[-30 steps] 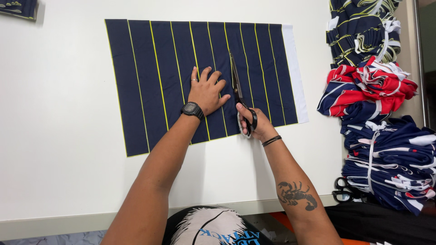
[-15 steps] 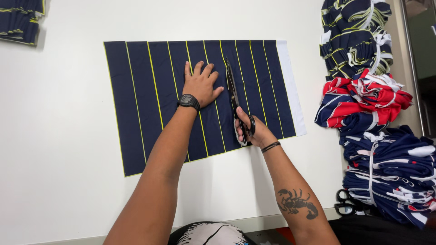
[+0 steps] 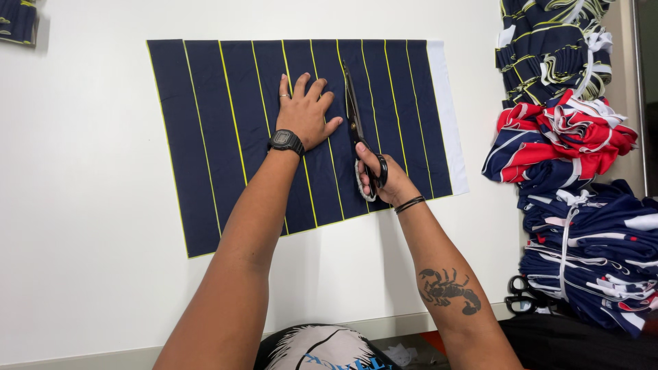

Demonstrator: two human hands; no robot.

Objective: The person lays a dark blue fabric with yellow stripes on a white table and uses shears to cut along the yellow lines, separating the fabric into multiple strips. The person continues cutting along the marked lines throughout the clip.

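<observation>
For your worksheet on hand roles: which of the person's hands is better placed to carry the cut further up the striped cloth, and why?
Probably the right hand: it grips the scissors, whose blades lie along a yellow line of the navy cloth. The left hand lies flat beside them.

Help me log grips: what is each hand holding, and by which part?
The right hand holds black scissors by their handle loops. The left hand holds nothing; it presses flat on the navy striped fabric.

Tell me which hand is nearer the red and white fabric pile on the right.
Right. The right hand grips the scissors on the navy cloth, closer to the red and white pile; the left hand lies flat farther left.
</observation>
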